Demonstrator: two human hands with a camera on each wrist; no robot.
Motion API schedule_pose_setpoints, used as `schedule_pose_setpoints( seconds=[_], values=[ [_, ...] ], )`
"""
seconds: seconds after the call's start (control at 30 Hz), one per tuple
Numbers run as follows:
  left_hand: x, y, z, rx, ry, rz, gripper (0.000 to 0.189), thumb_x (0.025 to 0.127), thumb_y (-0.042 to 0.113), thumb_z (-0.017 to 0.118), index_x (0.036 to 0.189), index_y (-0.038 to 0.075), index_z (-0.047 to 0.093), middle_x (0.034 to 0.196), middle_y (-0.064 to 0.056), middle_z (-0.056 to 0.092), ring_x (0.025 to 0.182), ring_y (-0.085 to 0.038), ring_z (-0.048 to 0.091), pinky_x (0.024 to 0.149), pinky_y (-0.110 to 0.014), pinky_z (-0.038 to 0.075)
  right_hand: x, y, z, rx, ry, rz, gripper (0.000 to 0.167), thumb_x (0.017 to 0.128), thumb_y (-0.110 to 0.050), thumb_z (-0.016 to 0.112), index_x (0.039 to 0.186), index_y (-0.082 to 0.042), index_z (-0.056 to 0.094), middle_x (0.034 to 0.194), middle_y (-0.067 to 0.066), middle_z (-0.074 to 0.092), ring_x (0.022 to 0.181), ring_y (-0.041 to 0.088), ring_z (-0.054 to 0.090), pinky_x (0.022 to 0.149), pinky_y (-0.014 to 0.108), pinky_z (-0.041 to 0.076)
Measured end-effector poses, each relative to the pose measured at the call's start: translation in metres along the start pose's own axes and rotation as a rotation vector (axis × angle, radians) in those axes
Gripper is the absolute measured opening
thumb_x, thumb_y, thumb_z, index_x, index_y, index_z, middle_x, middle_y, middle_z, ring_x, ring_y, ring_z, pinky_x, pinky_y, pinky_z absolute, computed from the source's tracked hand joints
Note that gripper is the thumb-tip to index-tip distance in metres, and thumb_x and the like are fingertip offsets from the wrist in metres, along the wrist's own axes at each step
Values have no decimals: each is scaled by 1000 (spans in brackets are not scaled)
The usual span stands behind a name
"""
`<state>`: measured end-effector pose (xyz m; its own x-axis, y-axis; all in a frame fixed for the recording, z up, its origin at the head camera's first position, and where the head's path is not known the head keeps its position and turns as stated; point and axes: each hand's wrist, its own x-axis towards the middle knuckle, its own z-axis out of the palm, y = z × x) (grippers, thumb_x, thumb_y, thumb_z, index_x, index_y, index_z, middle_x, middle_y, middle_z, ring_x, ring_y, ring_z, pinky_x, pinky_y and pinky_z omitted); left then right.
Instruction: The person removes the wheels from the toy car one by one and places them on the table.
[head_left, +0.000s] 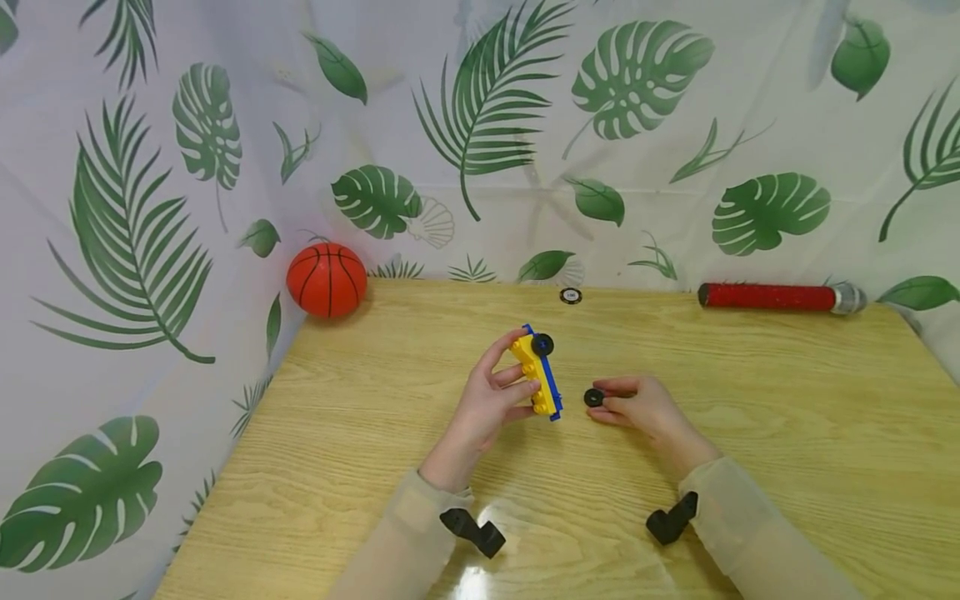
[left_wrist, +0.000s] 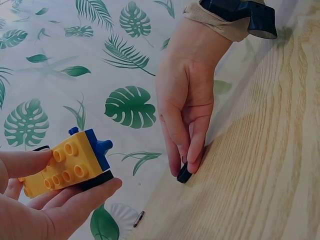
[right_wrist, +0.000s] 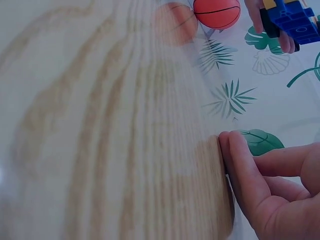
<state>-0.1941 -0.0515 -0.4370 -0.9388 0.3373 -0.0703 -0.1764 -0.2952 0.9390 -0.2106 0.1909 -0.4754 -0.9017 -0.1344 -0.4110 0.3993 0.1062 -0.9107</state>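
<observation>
My left hand (head_left: 480,400) grips a yellow and blue toy car (head_left: 536,367), tilted and held above the table, its thumb across the studded yellow body. A black wheel (head_left: 542,344) sits at the car's far end. In the left wrist view, a blue peg (left_wrist: 104,146) juts from its blue base, and a second black wheel part shows behind the thumb. To the right, my right hand (head_left: 645,408) pinches a loose black wheel (head_left: 594,397) between thumb and fingertips, close over the tabletop. The fingers hide most of that wheel in the right wrist view.
A wooden table (head_left: 337,467) spreads under both hands. At its back left corner sits a red ball (head_left: 327,280) with black lines. A round black-and-white chip (head_left: 571,296) lies at the back edge, and a red tube with a silver end (head_left: 780,297) at the back right.
</observation>
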Motion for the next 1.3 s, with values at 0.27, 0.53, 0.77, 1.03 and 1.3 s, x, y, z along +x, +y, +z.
schedule_pose_setpoints(
  seconds=[0.27, 0.53, 0.77, 1.03, 1.3],
  values=[
    [-1, 0, 1, 4, -1, -4, 69, 94, -11, 55, 148, 31, 43, 138, -24, 57, 102, -24, 67, 83, -48, 59, -2, -2, -2, 20, 11, -1, 48, 98, 12, 45, 145, 14, 36, 117, 23, 46, 79, 13, 71, 79, 30, 60],
    [0, -5, 2, 9, 10, -13, 67, 94, -10, 57, 147, 30, 44, 136, -22, 60, 105, -27, 68, 83, -48, 59, -10, -6, -7, -108, -12, -91, 47, 100, 6, 46, 146, 10, 38, 127, 29, 44, 85, 11, 70, 81, 28, 60],
    [0, -1, 4, 7, -11, 0, 68, 95, -10, 55, 148, 31, 43, 138, -24, 57, 102, -24, 67, 81, -45, 60, -16, -19, -7, -136, 12, -151, 47, 101, 2, 46, 148, 7, 38, 125, 26, 46, 86, 8, 68, 80, 23, 59],
    [2, 4, 3, 34, -15, -4, 68, 95, -9, 56, 146, 34, 44, 136, -19, 61, 106, -26, 67, 83, -45, 60, -25, -38, 2, -125, 4, -198, 47, 102, -3, 47, 148, 5, 39, 128, 27, 45, 88, 8, 68, 83, 24, 58],
    [1, 0, 3, 24, -22, -10, 67, 95, -9, 55, 146, 32, 45, 138, -22, 58, 106, -26, 67, 82, -44, 60, -31, -43, 6, -132, -19, -218, 48, 101, -2, 48, 148, 5, 38, 132, 31, 46, 95, 12, 69, 86, 27, 58]
  ],
)
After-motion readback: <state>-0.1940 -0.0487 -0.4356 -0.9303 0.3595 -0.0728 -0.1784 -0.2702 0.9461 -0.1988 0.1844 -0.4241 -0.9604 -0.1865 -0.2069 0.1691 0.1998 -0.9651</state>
